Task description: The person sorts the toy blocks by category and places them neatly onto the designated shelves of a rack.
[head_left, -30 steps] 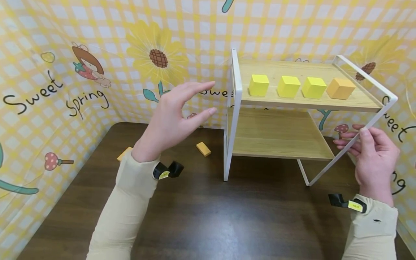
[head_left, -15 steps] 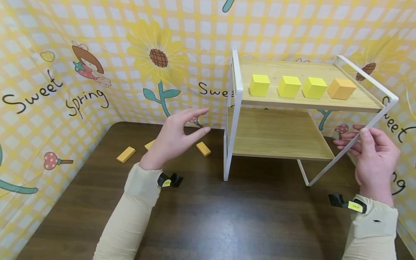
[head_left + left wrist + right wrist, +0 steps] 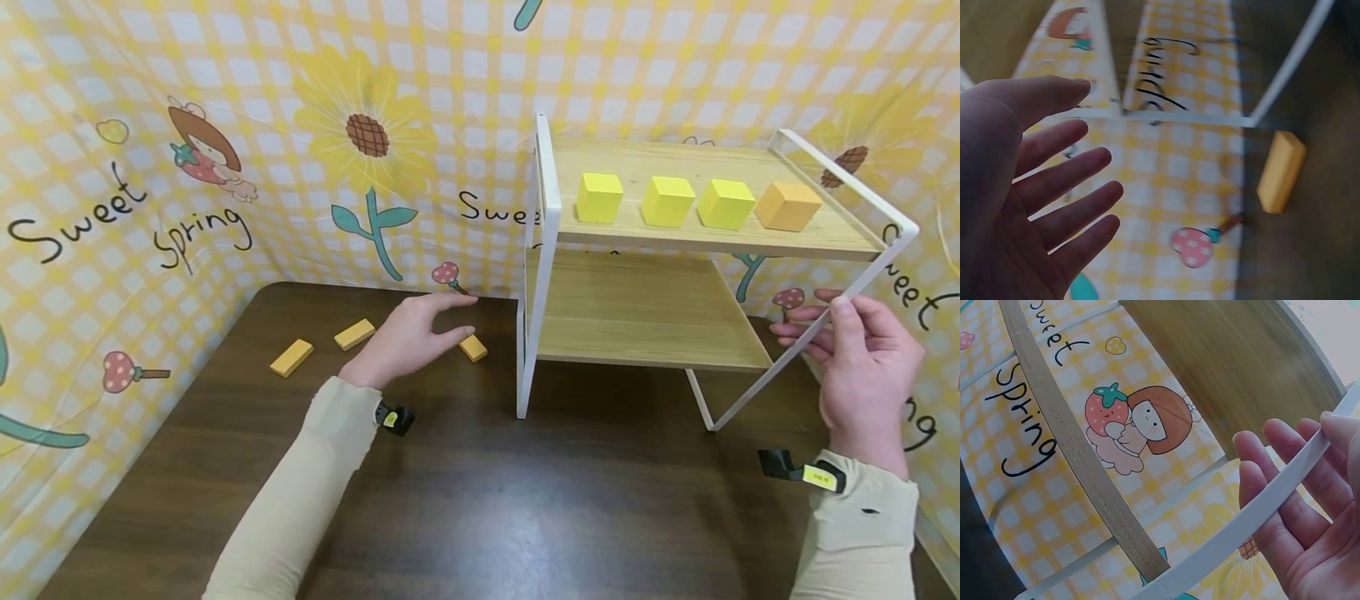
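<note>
Block [image 3: 473, 348] on tabletop [image 3: 450, 492], near left hand [image 3: 405, 337], with thumb and fingers wide apart, holding nothing; probably not touching, though hard to judge depth in head view. Lower slowly, pinch across long sides, meanwhile steady rack [image 3: 645, 308] with right hand [image 3: 862, 358], pinching its leg [image 3: 1229, 537].

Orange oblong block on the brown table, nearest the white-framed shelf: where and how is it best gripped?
Probably by its two long sides at mid-length, the left hand coming from above and the left. The orange oblong block lies flat and is narrower across those sides than end to end, while the white shelf frame stands to its right in the head view.
</note>
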The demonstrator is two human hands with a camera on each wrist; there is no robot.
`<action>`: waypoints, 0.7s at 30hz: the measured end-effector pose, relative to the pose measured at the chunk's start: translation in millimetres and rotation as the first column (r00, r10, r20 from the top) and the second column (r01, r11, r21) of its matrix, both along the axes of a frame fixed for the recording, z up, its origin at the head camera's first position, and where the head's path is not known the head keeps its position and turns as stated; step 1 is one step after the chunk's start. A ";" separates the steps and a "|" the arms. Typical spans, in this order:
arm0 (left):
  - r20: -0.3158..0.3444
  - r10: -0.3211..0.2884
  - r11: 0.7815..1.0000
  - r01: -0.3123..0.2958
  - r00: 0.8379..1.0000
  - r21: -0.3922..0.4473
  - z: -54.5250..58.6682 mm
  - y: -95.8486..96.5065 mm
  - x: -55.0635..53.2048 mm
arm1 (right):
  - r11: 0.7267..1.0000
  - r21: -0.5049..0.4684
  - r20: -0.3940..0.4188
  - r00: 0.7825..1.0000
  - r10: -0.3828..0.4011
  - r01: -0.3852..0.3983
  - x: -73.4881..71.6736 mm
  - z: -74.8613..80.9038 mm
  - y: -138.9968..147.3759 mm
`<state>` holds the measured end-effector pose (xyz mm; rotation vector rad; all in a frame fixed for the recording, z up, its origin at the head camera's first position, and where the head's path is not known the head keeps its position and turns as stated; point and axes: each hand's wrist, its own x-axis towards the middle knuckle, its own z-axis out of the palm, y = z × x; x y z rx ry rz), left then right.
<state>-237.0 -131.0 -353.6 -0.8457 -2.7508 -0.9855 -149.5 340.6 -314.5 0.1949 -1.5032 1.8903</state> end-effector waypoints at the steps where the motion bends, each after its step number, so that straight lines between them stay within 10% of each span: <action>1: 0.007 0.000 1.000 0.000 1.000 -0.013 -3.6 -0.3 -1.7 | 1.000 0.000 0.001 1.000 0.001 -0.001 -0.1 0.0 0.0; 15: 0.094 -0.010 0.982 0.028 0.995 -0.188 -45.7 6.4 -20.5 | 1.000 0.002 0.004 1.000 0.002 -0.002 0.0 -0.2 0.1; 21: 0.056 -0.057 0.940 0.072 0.997 -0.333 -54.4 18.3 -22.1 | 1.000 -0.009 -0.012 1.000 0.015 -0.015 -0.1 -1.3 0.6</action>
